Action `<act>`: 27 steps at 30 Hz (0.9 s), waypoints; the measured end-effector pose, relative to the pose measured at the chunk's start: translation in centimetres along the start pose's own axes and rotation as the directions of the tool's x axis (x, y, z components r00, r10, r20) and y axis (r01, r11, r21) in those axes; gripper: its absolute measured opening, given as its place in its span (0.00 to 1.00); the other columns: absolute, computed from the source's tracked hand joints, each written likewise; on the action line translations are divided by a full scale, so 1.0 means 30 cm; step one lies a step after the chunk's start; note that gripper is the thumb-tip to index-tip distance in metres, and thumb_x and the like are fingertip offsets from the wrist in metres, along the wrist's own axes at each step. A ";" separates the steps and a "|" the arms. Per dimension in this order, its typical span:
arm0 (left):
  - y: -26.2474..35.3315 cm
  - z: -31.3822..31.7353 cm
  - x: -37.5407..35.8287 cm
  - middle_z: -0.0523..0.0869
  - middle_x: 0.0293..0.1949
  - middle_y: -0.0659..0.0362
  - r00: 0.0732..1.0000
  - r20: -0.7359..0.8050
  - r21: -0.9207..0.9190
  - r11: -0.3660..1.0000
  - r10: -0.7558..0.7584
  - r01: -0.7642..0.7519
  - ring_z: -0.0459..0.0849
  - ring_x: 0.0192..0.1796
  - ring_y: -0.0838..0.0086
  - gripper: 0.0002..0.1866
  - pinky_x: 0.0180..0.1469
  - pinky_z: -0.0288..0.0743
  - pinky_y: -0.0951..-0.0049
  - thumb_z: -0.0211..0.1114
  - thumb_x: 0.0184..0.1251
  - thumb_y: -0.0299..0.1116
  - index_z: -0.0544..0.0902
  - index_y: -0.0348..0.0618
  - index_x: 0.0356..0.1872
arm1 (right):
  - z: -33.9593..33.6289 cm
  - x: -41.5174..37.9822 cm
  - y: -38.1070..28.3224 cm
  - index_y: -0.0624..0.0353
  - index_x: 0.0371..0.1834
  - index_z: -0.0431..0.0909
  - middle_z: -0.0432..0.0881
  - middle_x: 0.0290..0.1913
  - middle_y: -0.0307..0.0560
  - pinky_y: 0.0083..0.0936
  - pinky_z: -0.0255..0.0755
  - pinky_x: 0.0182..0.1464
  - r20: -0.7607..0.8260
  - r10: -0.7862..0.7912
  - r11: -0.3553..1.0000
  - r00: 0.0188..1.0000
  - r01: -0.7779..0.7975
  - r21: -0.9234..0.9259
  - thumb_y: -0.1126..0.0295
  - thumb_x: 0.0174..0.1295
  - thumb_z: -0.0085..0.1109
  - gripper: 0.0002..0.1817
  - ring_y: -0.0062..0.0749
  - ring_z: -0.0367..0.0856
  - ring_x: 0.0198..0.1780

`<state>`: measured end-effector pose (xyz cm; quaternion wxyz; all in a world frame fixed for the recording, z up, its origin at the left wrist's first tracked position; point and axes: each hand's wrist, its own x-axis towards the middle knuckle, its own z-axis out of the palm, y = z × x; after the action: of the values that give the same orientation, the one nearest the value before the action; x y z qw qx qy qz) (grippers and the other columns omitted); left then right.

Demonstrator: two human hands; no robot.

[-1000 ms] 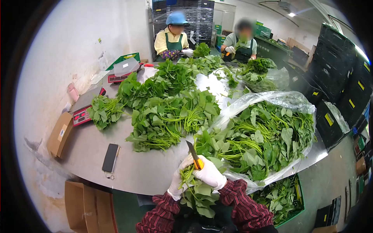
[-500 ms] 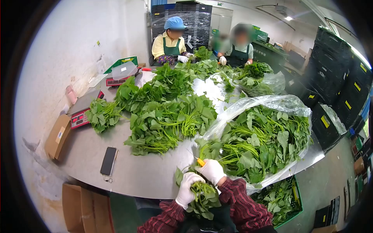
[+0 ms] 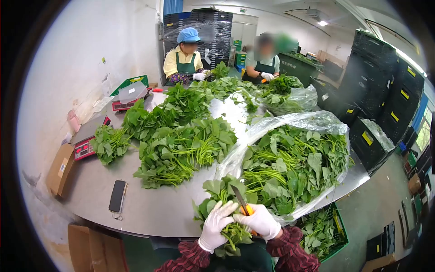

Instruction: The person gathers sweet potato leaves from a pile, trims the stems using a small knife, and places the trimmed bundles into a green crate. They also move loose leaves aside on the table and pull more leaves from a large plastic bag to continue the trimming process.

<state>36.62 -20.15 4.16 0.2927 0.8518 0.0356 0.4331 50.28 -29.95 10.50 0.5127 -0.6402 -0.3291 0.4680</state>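
Note:
At the front edge of the steel table, my left hand [image 3: 217, 226], in a white glove, is closed round a bunch of leafy greens [image 3: 236, 234] with its stems and leaves showing below and above the fingers. My gloved right hand [image 3: 263, 221] grips a knife [image 3: 247, 207] by its orange handle, the dark blade pointing up and to the left over the leaves. Both hands are close together at the bunch. To their right, an open clear plastic bag [image 3: 294, 119] holds a large heap of greens [image 3: 290, 163].
Piles of greens [image 3: 186, 149] cover the middle of the table [image 3: 158, 208]. A phone [image 3: 118, 196], red scales [image 3: 84, 148] and a cardboard box [image 3: 61, 170] are at left. A green crate [image 3: 337, 231] stands below right. Two people [image 3: 183, 59] work across the table.
The knife has swung so its blade now shows broad and upright. My left fingers have shifted up over the bunch, and my right hand has moved lower and slightly right. The whole view has shifted slightly.

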 end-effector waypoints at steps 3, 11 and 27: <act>0.035 0.024 -0.025 0.83 0.41 0.55 0.998 -0.020 0.004 0.998 -0.061 0.061 0.81 0.45 0.57 0.23 0.53 0.74 0.59 0.72 0.36 0.27 0.77 0.42 0.40 | -0.024 -0.061 0.040 0.61 0.33 0.78 0.70 0.20 0.30 0.15 0.57 0.21 -0.012 0.137 0.988 0.991 -0.136 0.068 0.65 0.61 0.62 0.10 0.13 0.64 0.19; 0.160 -0.041 0.032 0.82 0.36 0.59 0.689 0.167 -0.919 0.141 -0.706 0.368 0.82 0.40 0.74 0.24 0.43 0.77 0.75 0.71 0.41 0.17 0.77 0.37 0.45 | -0.145 -0.210 0.123 0.63 0.41 0.81 0.78 0.24 0.33 0.10 0.59 0.21 -0.441 -0.022 0.957 0.897 0.147 0.251 0.69 0.64 0.57 0.09 0.12 0.67 0.17; 0.043 -0.088 -0.085 0.84 0.39 0.55 0.729 -0.006 -0.810 0.431 -0.685 0.398 0.82 0.43 0.70 0.18 0.50 0.76 0.73 0.66 0.48 0.14 0.76 0.36 0.43 | -0.119 -0.049 0.122 0.58 0.56 0.75 0.82 0.35 0.46 0.22 0.74 0.37 -0.401 -0.344 0.930 0.849 0.247 -0.274 0.65 0.54 0.67 0.25 0.26 0.79 0.30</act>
<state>32.77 -20.79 4.21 0.7370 0.4972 0.1750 0.4232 52.90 -33.46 7.49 0.5687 -0.7220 -0.3468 0.1874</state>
